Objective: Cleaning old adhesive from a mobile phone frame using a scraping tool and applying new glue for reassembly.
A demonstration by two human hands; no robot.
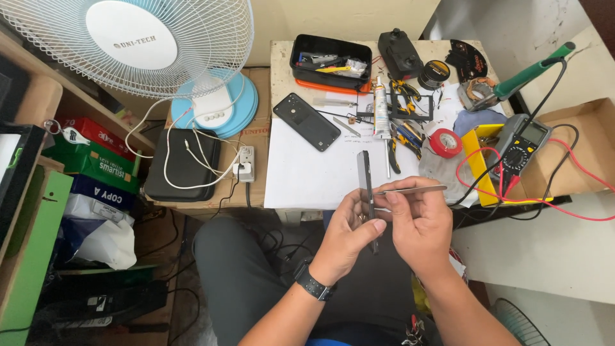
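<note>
1. Two hands meet above the lap, just in front of the worktop [307, 173].
2. Left hand [349, 230], fingers curled, grips a slim dark phone [366, 186] held edge-on and upright.
3. Right hand [419, 221] pinches thin shiny metal tweezers [410, 189], their tip touching the phone's edge.
</note>
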